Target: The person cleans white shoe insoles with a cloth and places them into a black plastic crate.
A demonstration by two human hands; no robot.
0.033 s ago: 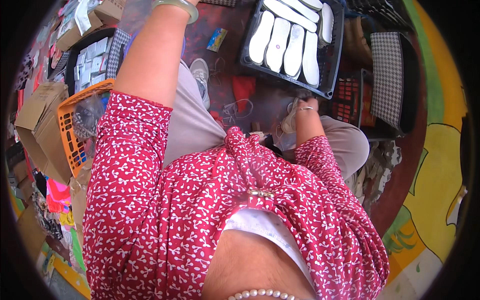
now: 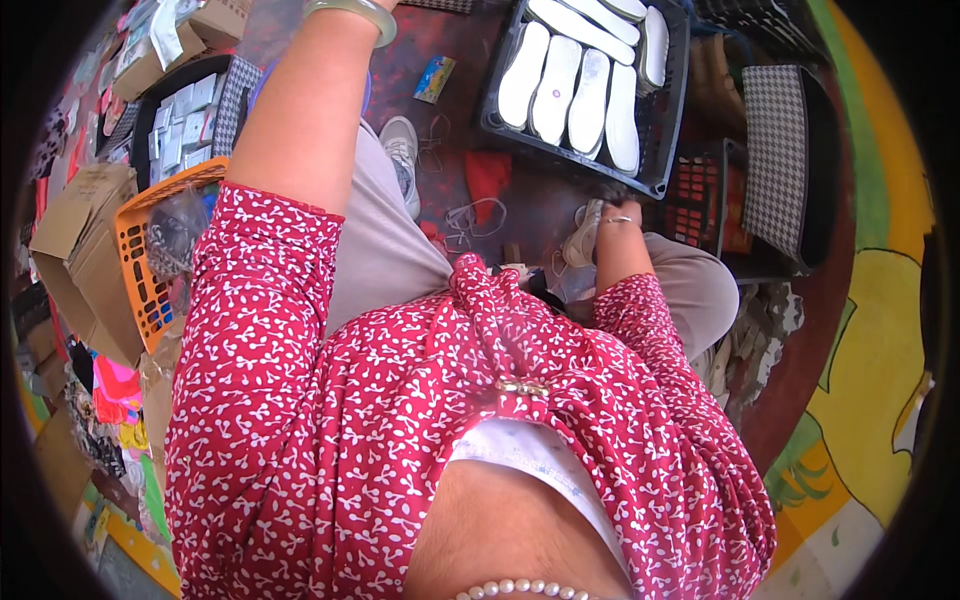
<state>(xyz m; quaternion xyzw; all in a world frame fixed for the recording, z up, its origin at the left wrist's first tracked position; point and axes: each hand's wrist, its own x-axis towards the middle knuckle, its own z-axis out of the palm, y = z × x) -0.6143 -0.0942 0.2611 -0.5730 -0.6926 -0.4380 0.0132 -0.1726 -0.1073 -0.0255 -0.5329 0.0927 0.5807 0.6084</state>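
Observation:
My right hand (image 2: 623, 209), with a thin bracelet at its wrist, reaches down by the near corner of a black plastic crate (image 2: 652, 182). Its fingers are small and unclear against a dark patch, so I cannot make out whether they hold anything. White shoe insoles (image 2: 557, 92) lie stacked in rows inside the crate. Just left of that hand is a pale shoe (image 2: 581, 240) on my foot. My left forearm (image 2: 305, 120) stretches up to the top edge and wears a pale green bangle (image 2: 362, 14); the hand itself is cut off there.
An orange basket (image 2: 133, 262) with a clear plastic bag stands at left, beside an open cardboard box (image 2: 85, 255). Behind it, a black bin (image 2: 226, 100) holds small pale packets. A houndstooth-patterned bin (image 2: 772, 160) stands at right. Red cloth (image 2: 486, 182) and cord lie on the floor.
My right hand and forearm have shifted slightly to the right. My left arm and the crate look the same.

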